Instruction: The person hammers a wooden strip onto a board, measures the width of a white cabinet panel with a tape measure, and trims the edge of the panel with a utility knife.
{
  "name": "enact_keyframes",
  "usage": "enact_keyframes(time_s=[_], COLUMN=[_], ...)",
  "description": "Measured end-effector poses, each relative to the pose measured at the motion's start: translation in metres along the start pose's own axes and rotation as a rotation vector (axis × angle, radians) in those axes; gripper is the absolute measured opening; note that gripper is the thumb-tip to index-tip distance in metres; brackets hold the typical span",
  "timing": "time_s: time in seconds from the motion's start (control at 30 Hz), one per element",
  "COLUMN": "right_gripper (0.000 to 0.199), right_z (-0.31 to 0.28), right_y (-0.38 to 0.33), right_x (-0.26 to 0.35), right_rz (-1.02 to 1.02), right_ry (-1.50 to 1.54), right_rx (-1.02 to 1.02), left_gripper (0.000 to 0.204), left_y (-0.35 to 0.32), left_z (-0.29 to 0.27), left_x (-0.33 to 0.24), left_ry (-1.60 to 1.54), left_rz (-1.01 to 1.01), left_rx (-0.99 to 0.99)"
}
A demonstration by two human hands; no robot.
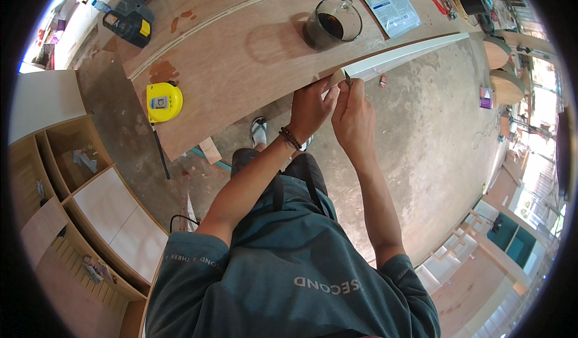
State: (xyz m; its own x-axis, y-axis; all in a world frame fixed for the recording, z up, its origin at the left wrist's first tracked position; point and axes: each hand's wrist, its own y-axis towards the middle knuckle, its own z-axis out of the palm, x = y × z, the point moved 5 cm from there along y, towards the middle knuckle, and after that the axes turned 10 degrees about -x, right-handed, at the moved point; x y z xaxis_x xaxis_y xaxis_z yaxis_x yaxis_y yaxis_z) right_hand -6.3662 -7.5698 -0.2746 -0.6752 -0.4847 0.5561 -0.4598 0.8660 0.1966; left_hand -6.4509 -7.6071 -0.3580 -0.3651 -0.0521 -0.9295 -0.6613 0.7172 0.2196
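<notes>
At the front edge of the plywood bench, a long white-faced strip of board (397,58) runs off to the right. My left hand (310,108) is closed around its near end, where a bare wood-coloured end face shows. My right hand (354,118) pinches a small dark blade (348,79), its tip up against that same end. The blade's handle, if it has one, is hidden in my fingers. Beyond my hands stands a glass mug (333,25) part filled with dark liquid.
A yellow tape measure (164,102) sits on the bench's left corner, with a cordless drill (129,21) farther back. A white printed packet (385,5) lies behind the strip. Open cabinets (72,157) stand at the left. Brown wet spots mark the bench top (223,55).
</notes>
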Motion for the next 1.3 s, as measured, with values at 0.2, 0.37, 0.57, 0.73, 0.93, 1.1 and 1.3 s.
enact_keyframes(time_s=[0.2, 0.37, 0.57, 0.73, 0.93, 1.1, 1.3], right_gripper=[0.016, 0.016, 0.017, 0.016, 0.019, 0.011, 0.010], right_z=[0.0025, 0.0040, 0.0038, 0.0049, 0.0008, 0.0022, 0.0001], right_y=[0.0025, 0.0017, 0.0035, 0.0038, 0.0061, 0.0041, 0.0053], right_x=[-0.0015, -0.0060, -0.0032, -0.0068, -0.0025, -0.0034, -0.0018], right_rz=[-0.002, -0.029, 0.001, 0.003, 0.024, 0.006, 0.000], right_ry=[0.002, 0.013, 0.015, 0.007, -0.006, 0.007, 0.008], right_rx=[0.012, 0.000, 0.024, 0.028, 0.085, 0.024, 0.050], left_gripper=[0.019, 0.019, 0.019, 0.020, 0.020, 0.021, 0.026], left_y=[-0.0001, 0.0007, 0.0005, 0.0007, 0.0014, -0.0006, -0.0010], left_z=[0.0005, -0.0006, -0.0007, -0.0016, 0.0013, 0.0014, 0.0011], left_x=[-0.0009, -0.0043, -0.0043, -0.0051, -0.0016, -0.0010, 0.0005], left_ry=[0.014, -0.013, 0.001, -0.017, 0.002, 0.015, 0.017], left_rz=[0.068, 0.087, 0.080, 0.070, 0.030, 0.021, 0.058], left_rx=[-0.104, -0.128, -0.126, -0.126, -0.079, -0.060, -0.076])
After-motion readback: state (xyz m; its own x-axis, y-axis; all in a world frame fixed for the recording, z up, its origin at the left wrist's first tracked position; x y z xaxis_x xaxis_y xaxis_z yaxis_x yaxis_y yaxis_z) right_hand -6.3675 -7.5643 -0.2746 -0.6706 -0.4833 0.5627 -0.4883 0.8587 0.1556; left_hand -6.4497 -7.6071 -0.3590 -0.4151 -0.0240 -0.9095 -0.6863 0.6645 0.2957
